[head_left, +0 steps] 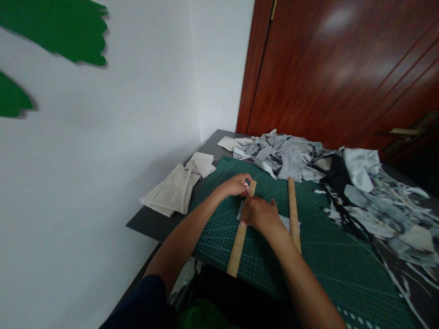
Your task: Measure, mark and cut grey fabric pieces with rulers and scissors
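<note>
A wooden ruler [237, 249] lies lengthwise on the green cutting mat [212, 228], its near end at the mat's front edge. My right hand [262, 213] grips it near the middle, with thumb and fingers on the ruler. Beside the ruler's far end is my left hand [238, 184], its fingers bent closed around a small pale thing too little to make out. A light grey piece of fabric [284, 222] runs beneath the ruler and my right hand, partly hidden by them. To the right, a second wooden ruler [293, 214] rests across that fabric's right end.
Folded cream cloth pieces [174, 189] lie at the table's left edge. Grey fabric scraps [291, 155] are heaped at the back, and more scraps with dark cords [350, 214] spread along the right. Behind stand a white wall [147, 91] and a reddish-brown door [329, 77].
</note>
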`<state>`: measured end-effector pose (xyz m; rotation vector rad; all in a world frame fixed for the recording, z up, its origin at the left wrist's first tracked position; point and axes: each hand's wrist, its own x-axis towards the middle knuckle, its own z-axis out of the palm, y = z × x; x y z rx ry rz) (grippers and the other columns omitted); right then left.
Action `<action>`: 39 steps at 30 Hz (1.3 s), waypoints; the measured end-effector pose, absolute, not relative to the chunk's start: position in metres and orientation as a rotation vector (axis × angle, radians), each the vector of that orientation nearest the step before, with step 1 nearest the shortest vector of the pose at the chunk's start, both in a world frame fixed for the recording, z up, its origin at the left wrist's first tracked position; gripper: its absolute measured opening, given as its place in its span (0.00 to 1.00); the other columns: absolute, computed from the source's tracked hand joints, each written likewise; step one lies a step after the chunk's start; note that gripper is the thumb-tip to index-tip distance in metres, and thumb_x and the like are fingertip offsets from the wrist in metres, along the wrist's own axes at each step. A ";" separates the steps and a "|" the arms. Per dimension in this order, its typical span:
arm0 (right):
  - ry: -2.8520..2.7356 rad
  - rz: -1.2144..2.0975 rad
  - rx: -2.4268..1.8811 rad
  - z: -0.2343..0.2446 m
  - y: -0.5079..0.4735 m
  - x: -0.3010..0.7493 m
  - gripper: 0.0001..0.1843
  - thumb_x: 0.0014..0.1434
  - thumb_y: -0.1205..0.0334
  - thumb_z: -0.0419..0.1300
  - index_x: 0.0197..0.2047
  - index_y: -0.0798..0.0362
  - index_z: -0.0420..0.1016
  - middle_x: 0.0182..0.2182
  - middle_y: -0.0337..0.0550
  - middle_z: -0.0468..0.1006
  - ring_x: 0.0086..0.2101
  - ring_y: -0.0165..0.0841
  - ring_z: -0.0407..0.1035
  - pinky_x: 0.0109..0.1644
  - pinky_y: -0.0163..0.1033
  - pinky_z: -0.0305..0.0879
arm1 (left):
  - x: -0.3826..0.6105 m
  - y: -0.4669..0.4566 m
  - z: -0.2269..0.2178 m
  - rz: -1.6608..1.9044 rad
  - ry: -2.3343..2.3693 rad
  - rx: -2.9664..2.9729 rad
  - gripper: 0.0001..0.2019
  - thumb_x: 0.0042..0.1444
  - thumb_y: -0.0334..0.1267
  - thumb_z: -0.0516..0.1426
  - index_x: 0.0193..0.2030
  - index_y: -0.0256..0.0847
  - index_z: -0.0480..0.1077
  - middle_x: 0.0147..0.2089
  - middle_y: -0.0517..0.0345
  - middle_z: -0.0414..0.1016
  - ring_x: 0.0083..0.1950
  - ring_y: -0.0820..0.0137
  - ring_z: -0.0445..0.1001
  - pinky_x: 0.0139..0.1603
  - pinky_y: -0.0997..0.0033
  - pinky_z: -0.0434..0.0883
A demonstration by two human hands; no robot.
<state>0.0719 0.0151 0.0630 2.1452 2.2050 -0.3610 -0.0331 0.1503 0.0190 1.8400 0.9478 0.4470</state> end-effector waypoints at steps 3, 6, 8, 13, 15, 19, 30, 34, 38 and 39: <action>2.210 -0.380 2.142 0.062 0.015 0.073 0.28 0.52 0.61 0.78 0.55 0.53 0.81 0.58 0.56 0.81 0.60 0.54 0.72 0.68 0.68 0.54 | -0.040 0.134 0.002 0.682 1.023 1.593 0.17 0.58 0.23 0.56 0.53 0.40 0.63 0.23 0.71 0.71 0.21 0.75 0.72 0.24 0.78 0.69; 2.209 -0.394 2.131 0.060 0.017 0.074 0.26 0.52 0.60 0.78 0.54 0.52 0.82 0.57 0.57 0.81 0.60 0.55 0.72 0.67 0.68 0.53 | -0.045 0.118 -0.015 0.764 1.071 1.529 0.10 0.62 0.26 0.56 0.48 0.40 0.63 0.24 0.70 0.71 0.18 0.75 0.71 0.22 0.79 0.68; 2.203 -0.401 2.128 0.059 0.018 0.075 0.25 0.52 0.60 0.78 0.53 0.51 0.83 0.57 0.57 0.81 0.60 0.55 0.72 0.67 0.68 0.54 | -0.047 0.111 -0.020 0.806 1.078 1.512 0.05 0.63 0.29 0.57 0.43 0.39 0.65 0.25 0.68 0.72 0.18 0.76 0.71 0.22 0.78 0.67; 2.196 -0.412 2.130 0.058 0.018 0.076 0.27 0.51 0.59 0.78 0.55 0.52 0.82 0.57 0.56 0.82 0.60 0.54 0.72 0.67 0.69 0.53 | -0.048 0.108 -0.015 0.933 1.053 1.561 0.05 0.56 0.30 0.64 0.32 0.36 0.72 0.29 0.62 0.76 0.28 0.75 0.74 0.30 0.77 0.69; 2.199 -0.420 2.129 0.059 0.018 0.077 0.26 0.52 0.59 0.78 0.54 0.52 0.82 0.57 0.55 0.82 0.59 0.54 0.72 0.68 0.70 0.52 | -0.048 0.110 -0.013 0.981 1.052 1.585 0.06 0.53 0.28 0.65 0.29 0.36 0.73 0.29 0.61 0.76 0.31 0.75 0.73 0.34 0.77 0.68; 2.202 -0.432 2.126 0.060 0.017 0.077 0.23 0.53 0.59 0.77 0.52 0.52 0.83 0.57 0.55 0.82 0.60 0.54 0.72 0.68 0.71 0.50 | -0.051 0.112 -0.018 1.001 1.074 1.584 0.05 0.52 0.26 0.64 0.30 0.36 0.72 0.26 0.63 0.74 0.28 0.76 0.71 0.32 0.77 0.67; 2.185 -0.416 2.135 0.062 0.016 0.076 0.24 0.53 0.58 0.78 0.52 0.53 0.82 0.56 0.57 0.82 0.60 0.54 0.73 0.69 0.73 0.48 | -0.050 0.104 -0.021 0.941 1.096 1.676 0.07 0.57 0.24 0.59 0.33 0.39 0.67 0.26 0.65 0.74 0.23 0.76 0.71 0.28 0.77 0.64; 2.201 -0.426 2.114 0.062 0.015 0.077 0.22 0.54 0.60 0.77 0.51 0.52 0.83 0.56 0.55 0.83 0.59 0.54 0.73 0.69 0.74 0.48 | -0.048 0.096 -0.019 1.006 1.109 1.868 0.08 0.56 0.22 0.58 0.30 0.38 0.71 0.27 0.63 0.74 0.30 0.74 0.71 0.33 0.75 0.63; 2.207 -0.406 2.097 0.060 0.015 0.079 0.19 0.55 0.59 0.76 0.50 0.50 0.84 0.56 0.53 0.83 0.60 0.55 0.72 0.68 0.74 0.49 | -0.049 0.092 -0.017 0.976 1.139 2.045 0.07 0.56 0.23 0.59 0.35 0.38 0.75 0.28 0.62 0.76 0.31 0.72 0.71 0.34 0.73 0.63; 2.206 -0.394 2.092 0.059 0.015 0.079 0.19 0.55 0.58 0.76 0.50 0.50 0.84 0.56 0.53 0.83 0.60 0.55 0.72 0.68 0.75 0.49 | -0.049 0.091 -0.016 0.955 1.139 2.088 0.07 0.57 0.23 0.58 0.36 0.37 0.76 0.29 0.60 0.77 0.31 0.71 0.72 0.34 0.73 0.63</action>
